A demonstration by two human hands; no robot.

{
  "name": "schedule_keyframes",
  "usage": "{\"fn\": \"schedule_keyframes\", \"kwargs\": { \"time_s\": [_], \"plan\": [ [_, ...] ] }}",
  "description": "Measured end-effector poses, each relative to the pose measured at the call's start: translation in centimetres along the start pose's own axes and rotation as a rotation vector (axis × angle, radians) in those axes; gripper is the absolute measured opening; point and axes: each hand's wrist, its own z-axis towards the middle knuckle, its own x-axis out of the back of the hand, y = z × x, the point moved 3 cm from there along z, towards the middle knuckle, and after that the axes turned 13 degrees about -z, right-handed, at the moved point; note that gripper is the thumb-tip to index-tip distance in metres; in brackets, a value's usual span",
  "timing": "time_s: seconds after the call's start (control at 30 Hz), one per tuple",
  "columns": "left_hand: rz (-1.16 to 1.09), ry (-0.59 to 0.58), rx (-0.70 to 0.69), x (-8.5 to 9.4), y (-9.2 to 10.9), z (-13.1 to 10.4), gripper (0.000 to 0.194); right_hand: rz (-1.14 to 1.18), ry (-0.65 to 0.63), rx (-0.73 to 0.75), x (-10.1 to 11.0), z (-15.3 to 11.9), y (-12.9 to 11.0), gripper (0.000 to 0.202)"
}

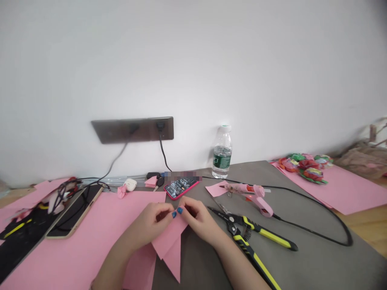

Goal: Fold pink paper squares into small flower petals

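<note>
A folded piece of pink paper (171, 241) is pinched at its top between my two hands, and its pointed lower corners hang down over the grey table. My left hand (159, 219) grips the paper's upper left side with thumb and fingers together. Close beside it, thumb to thumb, my right hand (196, 217) grips the upper right side. The fingertips hide the top edge of the paper. Under my left forearm lies a large pink sheet (111, 217). Right of my right hand are wire pliers (242, 225) with yellow and black handles, their jaws pointing toward the hand.
A pink glue gun (244, 190) with a black cord rests on the grey table (302, 253). Behind stand a water bottle (222, 153) and a pink-cased phone (181, 186). Another phone (75, 213) lies left. Wrapped candies (308, 165) sit on pink paper (353, 191) at right.
</note>
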Motion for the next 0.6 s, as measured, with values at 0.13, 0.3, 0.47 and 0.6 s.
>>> {"fn": "schedule_keyframes", "kwargs": {
  "time_s": [0.13, 0.3, 0.47, 0.6],
  "plan": [
    [0.002, -0.013, 0.003, -0.6, -0.3, 0.1, 0.026, -0.069, -0.008, 0.052, -0.1, -0.1, -0.6, 0.033],
    [0.004, 0.012, -0.021, 0.5, -0.1, -0.1, 0.023, 0.094, 0.307, 0.022, 1.3, -0.1, 0.5, 0.031],
    [0.040, 0.192, -0.028, 3.7, -0.8, -0.3, 0.020, 0.388, 0.549, -0.076, 2.5, 0.0, 2.0, 0.031],
    [-0.071, 0.333, -0.084, 4.1, -0.9, -0.3, 0.024, 0.279, 0.431, -0.077, 2.0, 0.1, 1.6, 0.036]
  ]
}}
